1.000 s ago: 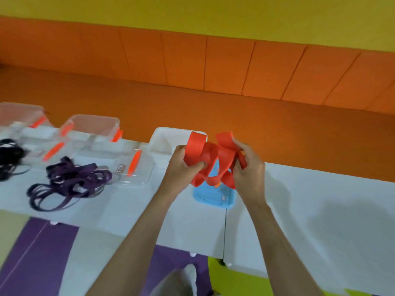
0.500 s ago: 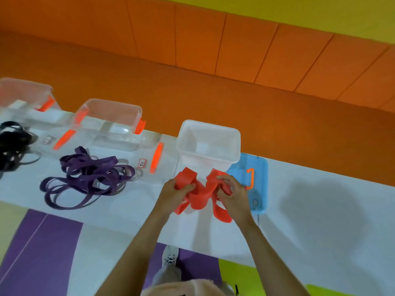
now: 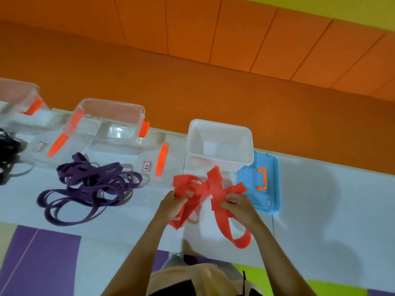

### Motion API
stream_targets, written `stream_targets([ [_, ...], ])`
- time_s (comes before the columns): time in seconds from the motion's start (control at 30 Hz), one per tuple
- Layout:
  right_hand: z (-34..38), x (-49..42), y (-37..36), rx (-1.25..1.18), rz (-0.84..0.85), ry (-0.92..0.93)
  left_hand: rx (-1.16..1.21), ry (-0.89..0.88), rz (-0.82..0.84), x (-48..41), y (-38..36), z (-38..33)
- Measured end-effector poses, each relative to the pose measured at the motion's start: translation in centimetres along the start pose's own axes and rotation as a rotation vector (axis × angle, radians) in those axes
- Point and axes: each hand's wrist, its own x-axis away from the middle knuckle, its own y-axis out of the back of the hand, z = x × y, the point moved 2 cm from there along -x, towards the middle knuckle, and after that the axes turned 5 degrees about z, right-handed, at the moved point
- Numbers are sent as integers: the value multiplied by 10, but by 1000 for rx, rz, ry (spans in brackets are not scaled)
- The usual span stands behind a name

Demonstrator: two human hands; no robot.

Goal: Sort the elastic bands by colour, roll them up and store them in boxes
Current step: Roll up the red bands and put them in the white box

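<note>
Both hands hold a bundle of red elastic bands just above the white table. My left hand grips its left side and my right hand pinches its right side. Red loops hang down between and below my hands. Directly behind the bundle stands a white open box. A pile of purple bands lies on the table to the left. Black bands show at the far left edge.
A blue lid with an orange handle lies right of the white box. A clear box with orange clips and its lid sit behind the purple bands, another clear box farther left. An orange padded bench runs behind the table.
The red bundle and both hands have come lower, close to the table in front of the white box, and the bands have spread with a long loop now hanging down. The camera has tilted downward.
</note>
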Motion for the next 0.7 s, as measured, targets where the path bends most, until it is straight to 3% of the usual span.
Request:
stream_targets([
  [0.2,15,-3,10,-148,68,5,-642,-1,-16,4,9,-8],
  [0.4,30,0,9,-296,94,-28,-907,-338,-194,18,11,-34],
  [0.47,39,1,8,-300,81,-29,-827,-499,-102,22,10,-46],
  [0.6,58,11,10,-411,208,32,-875,-795,267,35,-10,-64],
  [0.7,70,18,13,-430,242,90,-590,-969,403,47,-30,-74],
])
